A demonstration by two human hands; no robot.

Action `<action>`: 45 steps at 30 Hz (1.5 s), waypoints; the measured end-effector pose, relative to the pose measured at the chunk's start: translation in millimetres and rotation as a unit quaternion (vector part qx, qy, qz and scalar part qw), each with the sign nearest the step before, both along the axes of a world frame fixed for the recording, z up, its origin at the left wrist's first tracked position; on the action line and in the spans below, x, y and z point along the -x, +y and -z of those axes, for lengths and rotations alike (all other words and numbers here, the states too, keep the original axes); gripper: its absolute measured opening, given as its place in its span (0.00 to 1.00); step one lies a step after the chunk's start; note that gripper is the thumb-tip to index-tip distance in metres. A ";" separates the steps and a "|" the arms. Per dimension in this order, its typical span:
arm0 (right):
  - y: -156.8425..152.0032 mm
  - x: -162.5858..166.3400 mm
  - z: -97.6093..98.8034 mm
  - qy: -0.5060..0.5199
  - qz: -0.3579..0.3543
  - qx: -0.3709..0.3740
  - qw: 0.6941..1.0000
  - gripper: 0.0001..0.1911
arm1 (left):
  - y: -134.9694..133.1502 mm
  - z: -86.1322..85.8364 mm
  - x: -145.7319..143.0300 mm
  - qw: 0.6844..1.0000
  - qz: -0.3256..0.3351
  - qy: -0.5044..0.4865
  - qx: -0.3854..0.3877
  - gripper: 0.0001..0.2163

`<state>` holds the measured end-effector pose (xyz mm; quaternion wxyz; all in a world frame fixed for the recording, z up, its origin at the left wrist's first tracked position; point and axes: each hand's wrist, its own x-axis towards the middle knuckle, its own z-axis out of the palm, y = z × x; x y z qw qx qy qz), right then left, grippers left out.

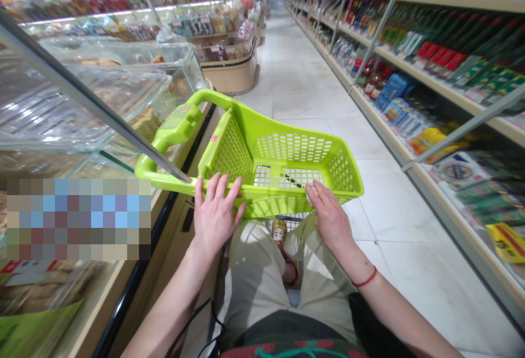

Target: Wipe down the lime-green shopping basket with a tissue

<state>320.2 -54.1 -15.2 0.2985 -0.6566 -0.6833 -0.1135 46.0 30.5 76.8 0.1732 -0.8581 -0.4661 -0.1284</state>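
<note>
A lime-green plastic shopping basket (283, 156) with perforated walls and a long handle (172, 134) sits tilted in front of me, and nothing shows inside it. My left hand (215, 213) lies flat on its near left rim, fingers spread. My right hand (328, 213) rests on the near right rim with fingers stretched forward; a red string is around that wrist. Below the basket, between my pale trouser legs, a brown bottle top (279, 230) shows.
A glass-fronted bakery display case (102, 106) runs along my left, its metal frame crossing the basket handle. Stocked shelves (430, 68) line the right. A white-tiled aisle (295, 74) stretches ahead between them. A yellow price tag (508, 240) hangs at lower right.
</note>
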 end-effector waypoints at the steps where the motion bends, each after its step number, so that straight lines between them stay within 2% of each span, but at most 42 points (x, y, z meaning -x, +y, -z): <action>1: 0.5 2.7 -0.2 0.004 0.005 0.003 1.000 0.35 | 0.0 -0.1 -0.1 1.000 0.000 -0.001 0.001 0.23; 6: 14.6 29.0 -4.9 0.026 -0.024 0.015 0.999 0.32 | -0.1 -0.7 0.3 1.000 0.006 -0.013 0.004 0.23; 9: 19.9 33.3 -6.7 0.025 -0.048 0.016 0.998 0.32 | 0.1 -0.7 0.5 1.000 0.005 -0.004 -0.005 0.23; 12: 14.8 19.8 -5.0 0.015 -0.044 0.002 0.999 0.33 | 0.3 -1.0 0.0 1.000 0.006 -0.005 -0.003 0.23; 19: -8.3 -21.3 2.3 -0.002 0.024 -0.002 1.000 0.36 | 0.5 -0.5 -0.3 1.000 0.004 -0.004 -0.003 0.23; 23: -4.9 -11.9 3.8 0.006 0.033 -0.003 0.999 0.39 | 0.4 0.2 -0.1 1.000 0.006 -0.005 -0.003 0.23; 28: 3.0 1.8 2.0 -0.002 0.008 -0.008 1.000 0.40 | 0.1 -0.8 -0.2 1.000 0.006 -0.014 0.006 0.23; 33: -3.5 -15.0 2.7 0.002 0.005 -0.001 1.000 0.39 | 0.4 -0.8 0.0 1.000 0.005 0.001 -0.005 0.23; 39: -15.9 -39.3 8.6 0.019 0.048 0.001 0.999 0.43 | 0.3 -0.6 -0.4 1.000 0.007 0.008 -0.014 0.22; 45: -11.4 -27.6 10.0 0.026 0.051 -0.001 0.998 0.44 | 1.0 -0.1 0.3 1.000 0.010 -0.002 -0.013 0.22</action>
